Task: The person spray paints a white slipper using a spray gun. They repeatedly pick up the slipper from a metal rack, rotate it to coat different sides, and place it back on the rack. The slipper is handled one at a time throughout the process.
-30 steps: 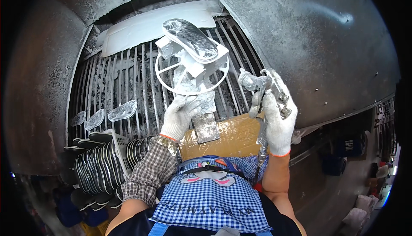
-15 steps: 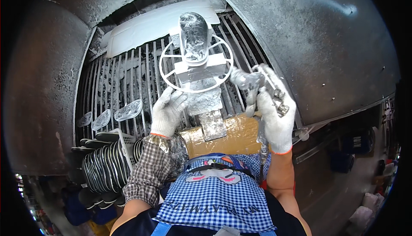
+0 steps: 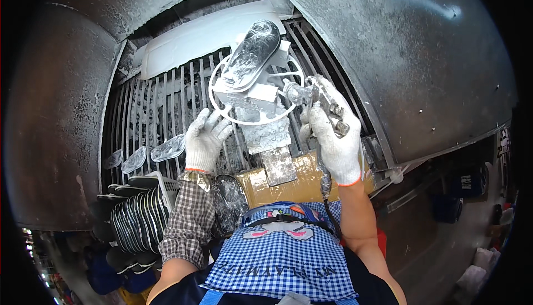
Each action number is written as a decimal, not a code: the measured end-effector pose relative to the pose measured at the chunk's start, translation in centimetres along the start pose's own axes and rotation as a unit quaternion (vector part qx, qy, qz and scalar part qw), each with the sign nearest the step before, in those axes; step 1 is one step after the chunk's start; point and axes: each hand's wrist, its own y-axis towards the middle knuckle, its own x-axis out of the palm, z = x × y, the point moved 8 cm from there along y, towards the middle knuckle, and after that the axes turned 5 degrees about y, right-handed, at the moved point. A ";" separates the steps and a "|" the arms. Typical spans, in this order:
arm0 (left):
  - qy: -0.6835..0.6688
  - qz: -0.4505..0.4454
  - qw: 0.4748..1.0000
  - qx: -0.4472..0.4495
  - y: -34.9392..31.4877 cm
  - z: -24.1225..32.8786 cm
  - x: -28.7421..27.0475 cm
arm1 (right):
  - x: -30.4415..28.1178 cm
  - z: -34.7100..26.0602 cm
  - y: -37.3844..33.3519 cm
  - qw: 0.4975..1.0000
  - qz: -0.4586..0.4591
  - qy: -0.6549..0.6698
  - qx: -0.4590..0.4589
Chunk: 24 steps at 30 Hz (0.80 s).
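Note:
A dark shoe sole (image 3: 254, 54) with shiny clear film on it rests tilted on a white-coated block stand. Around the stand runs a spoked white wheel (image 3: 248, 122). My left hand (image 3: 206, 141), in a white knit glove, has its fingers spread at the wheel's near left rim; whether the fingertips touch it I cannot tell. In my gloved right hand (image 3: 337, 138) is a metal spray gun (image 3: 301, 92), its front end facing left, close to the wheel's right side. The fingers wrap round its body, and a hose hangs below it.
Metal grate bars (image 3: 166, 94) lie under the wheel, between tall coated walls (image 3: 422, 66). Three clear sole-shaped pieces, one being the largest (image 3: 168, 148), lie at left. A white basket (image 3: 166, 189) holds several soles (image 3: 136, 219). A brown-taped block (image 3: 308, 173) lies in front of me.
The wheel and sole have turned clockwise, so the sole's far end now leans right. My right hand has brought the spray gun left, nearer the wheel. My left hand has shifted slightly left.

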 end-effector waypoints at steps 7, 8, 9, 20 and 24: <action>-0.005 -0.009 1.000 0.012 0.8 1.0 -0.6 | -1.1 -0.4 0.7 0.995 0.045 -0.059 -0.060; -0.009 -0.002 1.000 0.017 0.9 1.1 -0.7 | -1.3 -0.5 0.7 0.992 0.051 -0.080 -0.080; -0.012 -0.010 1.000 0.019 0.9 1.1 -0.6 | -1.2 -0.8 0.5 0.991 0.060 -0.083 -0.083; -0.023 -0.024 0.998 0.053 2.3 2.3 -1.8 | 1.9 -0.6 -0.7 0.998 -0.039 0.026 0.037; -0.022 -0.010 0.998 0.066 2.6 2.9 -1.0 | 1.3 -0.4 0.1 1.000 -0.005 0.009 0.017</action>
